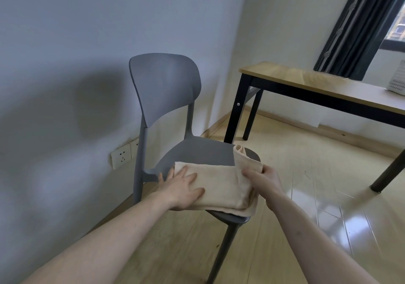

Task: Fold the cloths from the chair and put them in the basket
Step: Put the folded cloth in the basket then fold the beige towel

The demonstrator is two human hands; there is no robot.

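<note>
left grip (184, 187) flat and spread atop beige cloth (219, 185) on chair (206, 152), right grip (262, 177) pinching its edge

No legible text, labels, brands, numbers or signs in the head view. Checked surfaces: wall socket plate (121, 155), left of the fingers (192, 177) — blank faces, slots only. White perforated basket (397, 79) on the counter (306, 79), far right — no markings resolvable.
</note>
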